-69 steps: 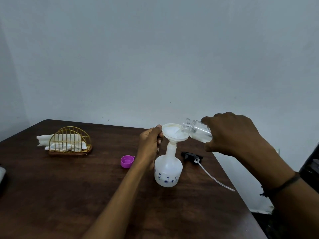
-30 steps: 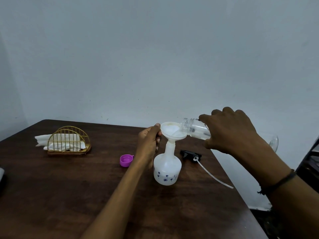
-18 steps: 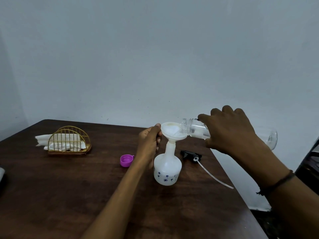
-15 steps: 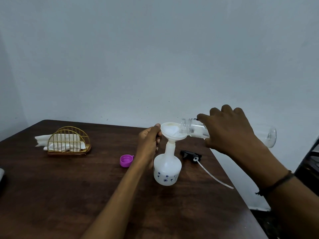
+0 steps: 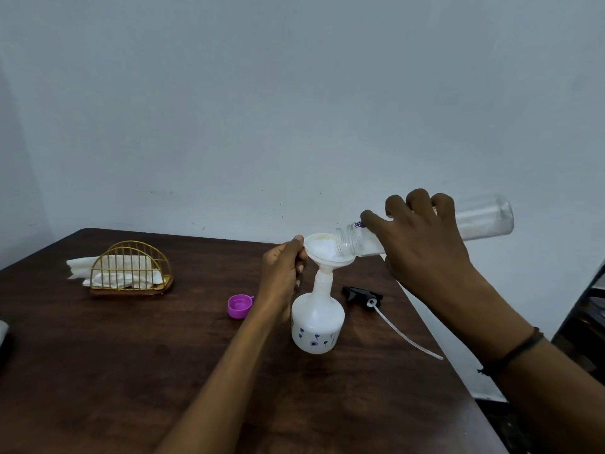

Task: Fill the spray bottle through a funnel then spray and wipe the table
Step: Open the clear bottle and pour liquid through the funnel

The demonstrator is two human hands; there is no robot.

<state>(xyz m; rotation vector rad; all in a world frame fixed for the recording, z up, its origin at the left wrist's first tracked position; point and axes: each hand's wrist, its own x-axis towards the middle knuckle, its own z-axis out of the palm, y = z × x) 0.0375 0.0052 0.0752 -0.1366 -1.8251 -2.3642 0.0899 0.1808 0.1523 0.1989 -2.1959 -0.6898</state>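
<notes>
A white spray bottle (image 5: 317,326) with small blue flower prints stands on the dark wooden table (image 5: 98,371). In its neck sits a white funnel (image 5: 322,249). My left hand (image 5: 283,273) pinches the funnel's left rim. My right hand (image 5: 422,247) grips a clear plastic bottle (image 5: 481,221), tipped with its base raised and its open mouth over the funnel bowl. The black spray head (image 5: 361,294) with its long white tube lies on the table to the right of the spray bottle.
A purple cap (image 5: 240,306) lies left of the spray bottle. A gold wire holder (image 5: 131,267) with white napkins stands at the back left. The table's right edge runs close to the spray head's tube. A dark object (image 5: 3,339) shows at the left border.
My right hand has tipped the clear bottle further, lifting its base higher while the mouth stays over the funnel. My left hand and the spray bottle have stayed in place.
</notes>
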